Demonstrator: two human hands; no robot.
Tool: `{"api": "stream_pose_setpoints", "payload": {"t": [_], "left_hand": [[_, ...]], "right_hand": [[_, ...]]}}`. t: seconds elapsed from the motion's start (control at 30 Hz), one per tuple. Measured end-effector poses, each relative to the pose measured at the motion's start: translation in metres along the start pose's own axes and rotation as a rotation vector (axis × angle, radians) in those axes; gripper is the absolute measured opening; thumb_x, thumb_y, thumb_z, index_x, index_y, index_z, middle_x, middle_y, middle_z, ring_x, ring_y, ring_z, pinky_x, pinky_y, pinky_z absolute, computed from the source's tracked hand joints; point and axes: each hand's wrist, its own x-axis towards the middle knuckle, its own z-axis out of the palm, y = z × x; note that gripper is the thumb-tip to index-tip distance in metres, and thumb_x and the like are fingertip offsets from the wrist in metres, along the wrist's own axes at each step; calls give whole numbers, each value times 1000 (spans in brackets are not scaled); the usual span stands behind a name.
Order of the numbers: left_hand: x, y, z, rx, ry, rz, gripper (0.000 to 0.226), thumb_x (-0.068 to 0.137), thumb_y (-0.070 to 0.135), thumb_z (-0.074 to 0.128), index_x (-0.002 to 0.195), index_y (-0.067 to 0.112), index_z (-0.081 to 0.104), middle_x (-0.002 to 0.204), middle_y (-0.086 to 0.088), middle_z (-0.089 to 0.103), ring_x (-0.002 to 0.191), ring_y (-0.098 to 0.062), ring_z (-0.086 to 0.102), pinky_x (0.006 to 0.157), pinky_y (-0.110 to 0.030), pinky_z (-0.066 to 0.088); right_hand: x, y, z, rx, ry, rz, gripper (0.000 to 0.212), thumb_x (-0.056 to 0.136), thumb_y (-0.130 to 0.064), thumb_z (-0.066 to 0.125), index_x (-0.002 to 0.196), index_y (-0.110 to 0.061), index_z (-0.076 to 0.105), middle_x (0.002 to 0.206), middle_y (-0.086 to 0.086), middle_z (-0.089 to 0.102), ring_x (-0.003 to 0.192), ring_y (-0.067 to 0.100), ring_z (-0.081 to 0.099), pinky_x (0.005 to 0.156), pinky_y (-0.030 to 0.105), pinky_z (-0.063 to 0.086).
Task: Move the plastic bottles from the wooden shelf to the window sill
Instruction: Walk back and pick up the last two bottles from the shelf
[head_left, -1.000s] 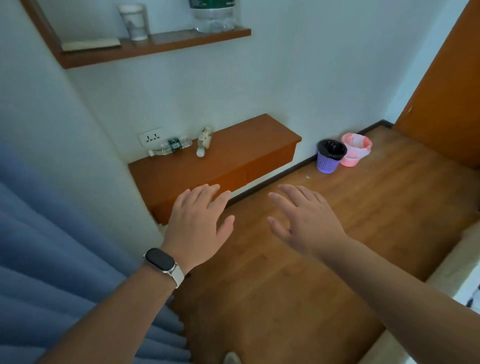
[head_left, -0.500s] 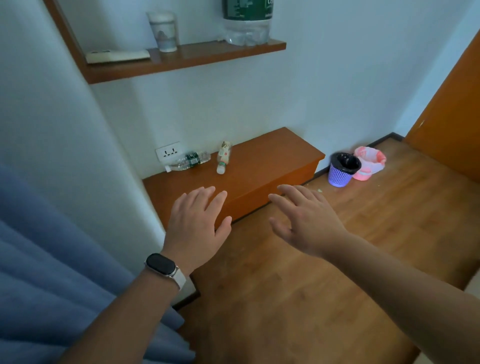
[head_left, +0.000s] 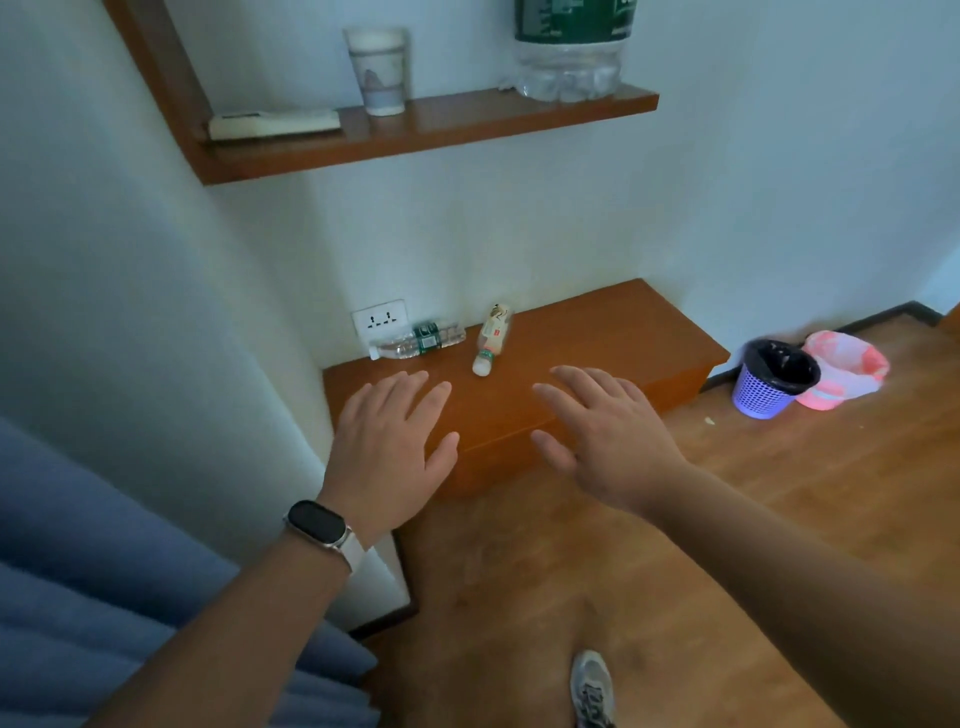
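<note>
Two plastic bottles lie on their sides on the low wooden shelf (head_left: 597, 353) against the wall. A clear bottle with a green label (head_left: 418, 340) rests below the wall socket. A pale bottle with a white cap (head_left: 493, 338) lies just to its right, cap toward me. My left hand (head_left: 389, 447), with a watch on the wrist, hovers flat and empty over the shelf's near left corner. My right hand (head_left: 602, 431) is spread open and empty over the shelf's front edge. Both hands are short of the bottles. No window sill is in view.
A higher wooden shelf (head_left: 415, 140) carries a large water bottle (head_left: 571, 47), a white cup (head_left: 382, 70) and a remote (head_left: 272, 123). A purple bin (head_left: 774, 384) and a pink bin (head_left: 841, 369) stand on the wooden floor at right. A blue curtain (head_left: 93, 571) hangs at left.
I have stepped closer to the low shelf, so it and the bottles look larger. Both hands have stayed open and now reach over the shelf's near edge.
</note>
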Motion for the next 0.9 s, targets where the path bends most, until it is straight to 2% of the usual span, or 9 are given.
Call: {"api": "stream_pose_setpoints", "payload": {"t": [0.17,0.3,0.43,0.73,0.9], "left_hand": [[56,28,14,69,-40,-45,52,94,48,56,138,22,56,141,-6,57,132,-28,51,108,-50,39],[104,55,27,107,-37,-70,51,95,49,51,138,22,56,139,-5,58,131,-27,51,107,-48,40],[137,64,33,128,-12,-121,48,96,46,50,135,19,58,138,-8,59,129,-30,53,106,-49,41],[177,62,59,129,-78,-171,58,94,52,36,136,19,58,140,-10,58,130,-31,52,107,-51,41],[198,45,89,133,-33,-177,50,94,48,50,132,18,60,135,-10,61,126,-32,56,103,-51,43]], "right_hand": [[42,67,-2,11,53,-49,56,98,-59,34,146,-30,40,153,-1,41,142,23,35,114,42,28],[72,121,-3,-5,110,-125,51,96,-56,42,138,-27,50,144,2,52,133,25,47,107,43,39],[96,162,2,-15,135,-169,50,96,-55,43,136,-26,52,142,2,53,131,26,49,105,44,41],[146,197,12,38,162,-239,47,95,-53,47,132,-25,56,138,2,57,128,25,52,102,42,43],[184,200,28,12,143,-274,48,94,-54,48,131,-25,57,136,1,58,125,23,54,101,40,45]]}}
